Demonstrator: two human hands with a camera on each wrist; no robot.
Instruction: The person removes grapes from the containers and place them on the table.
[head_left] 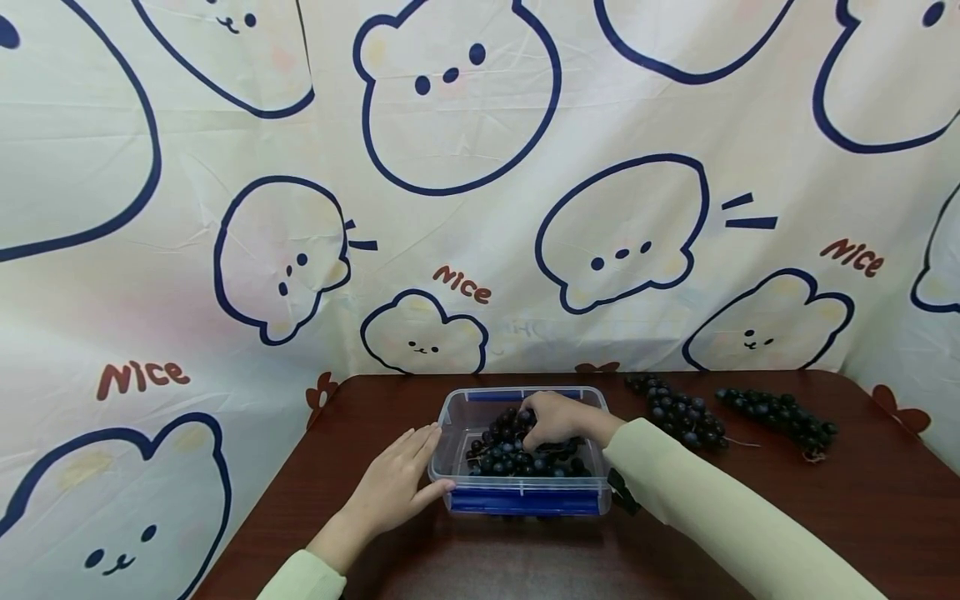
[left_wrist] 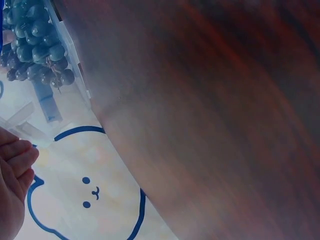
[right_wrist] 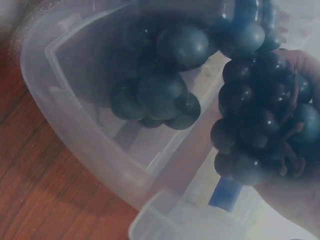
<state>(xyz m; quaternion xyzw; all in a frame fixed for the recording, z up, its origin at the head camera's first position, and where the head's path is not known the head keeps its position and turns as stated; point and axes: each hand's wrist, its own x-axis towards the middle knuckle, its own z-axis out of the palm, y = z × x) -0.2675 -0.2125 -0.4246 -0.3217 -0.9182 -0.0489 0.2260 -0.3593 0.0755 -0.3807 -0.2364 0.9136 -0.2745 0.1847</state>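
Gripping a bunch (right_wrist: pixel 257 117), the right hand (head_left: pixel 558 419) is inside the box (head_left: pixel 459 421), just below the centre of the head view, its fingers and thumb curled about the berries. The left hand (head_left: pixel 397 479) grasps nothing: its fingers lie straight at the box's left edge, the thumb near the lower left corner. To handle this well, I would judge, use the left hand as a light brace so the box cannot skid on the table (head_left: pixel 862 500), support the bunch from beneath, and shift it slowly over the grapes (head_left: pixel 498 458) in the box; a hard squeeze could split skins or pull berries loose. The held bunch's long axis runs roughly up and down in the right wrist view, bare stems showing toward the right of that frame; which end is its tip I cannot tell. The box lies long way left to right in the head view, a blue clip (head_left: pixel 528 501) along its lower side. Right of it, a second bunch (head_left: pixel 678 414) and a third bunch (head_left: pixel 780 417) slant from upper left to lower right, stalks at the lower right ends.
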